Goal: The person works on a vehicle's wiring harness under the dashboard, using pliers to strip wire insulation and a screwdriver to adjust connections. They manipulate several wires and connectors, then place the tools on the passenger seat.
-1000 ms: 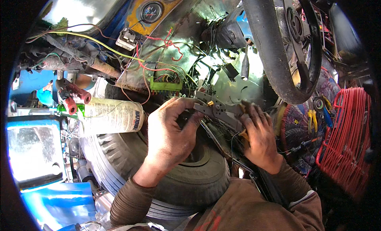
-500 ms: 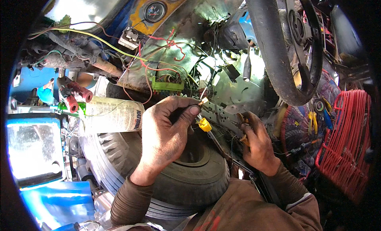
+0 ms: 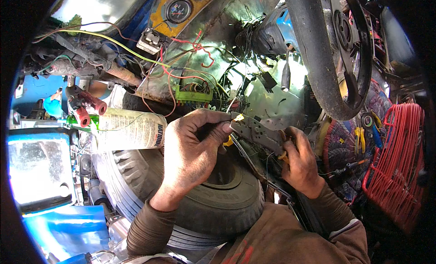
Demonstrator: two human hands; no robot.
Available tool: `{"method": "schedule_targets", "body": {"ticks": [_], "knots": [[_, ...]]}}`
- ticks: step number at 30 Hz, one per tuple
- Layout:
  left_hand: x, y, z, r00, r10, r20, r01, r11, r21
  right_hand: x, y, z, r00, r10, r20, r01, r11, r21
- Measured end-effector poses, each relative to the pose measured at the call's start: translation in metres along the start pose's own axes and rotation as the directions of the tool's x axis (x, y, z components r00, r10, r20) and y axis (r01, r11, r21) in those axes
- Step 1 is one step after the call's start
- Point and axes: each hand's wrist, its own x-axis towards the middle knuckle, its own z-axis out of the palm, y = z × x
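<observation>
In my left hand [image 3: 188,162], thumb and forefinger pinch a small yellowish terminal [image 3: 237,117] on a thin wire. My right hand [image 3: 302,162] is closed on the handles of a grey crimping tool [image 3: 257,133], whose jaws lie at my left fingertips, against or very near the terminal. A yellow piece [image 3: 229,140] shows partly hidden beneath them. Just above sit a green fuse block [image 3: 193,95] with loose red, yellow and black wires. A tire [image 3: 213,209] lies under my hands, with a cream can [image 3: 129,130] beside it on the left.
A steering wheel [image 3: 313,55] hangs at upper right, a dash panel with gauges [image 3: 177,12] at top. A red wire rack [image 3: 395,159] stands right, near yellow-handled pliers [image 3: 359,139]. Red clamps [image 3: 88,109], a glass-like framed panel [image 3: 38,168] and blue sheeting [image 3: 68,230] are at left.
The terminal came into clear view at my left fingertips. The crimper's jaws dipped lower, then rose back toward the terminal as the yellow piece became more covered.
</observation>
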Motion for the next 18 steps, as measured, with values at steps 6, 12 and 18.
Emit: {"method": "schedule_targets", "body": {"ticks": [6, 12, 18], "knots": [[0.001, -0.0034, 0.0031, 0.992, 0.114, -0.051, -0.114, 0.993, 0.002, 0.0002, -0.0005, 0.0004, 0.999, -0.021, -0.028, 0.02, 1.0, -0.01], [0.0012, -0.0056, 0.0034, 0.993, 0.103, -0.054, -0.105, 0.994, -0.039, -0.0019, -0.0004, 0.0042, 0.999, -0.023, -0.041, 0.023, 1.0, -0.006], [0.0001, -0.005, 0.003, 0.993, 0.11, -0.051, -0.111, 0.993, -0.03, -0.0013, -0.0027, 0.002, 0.999, -0.013, -0.033, 0.013, 1.0, 0.002]]}}
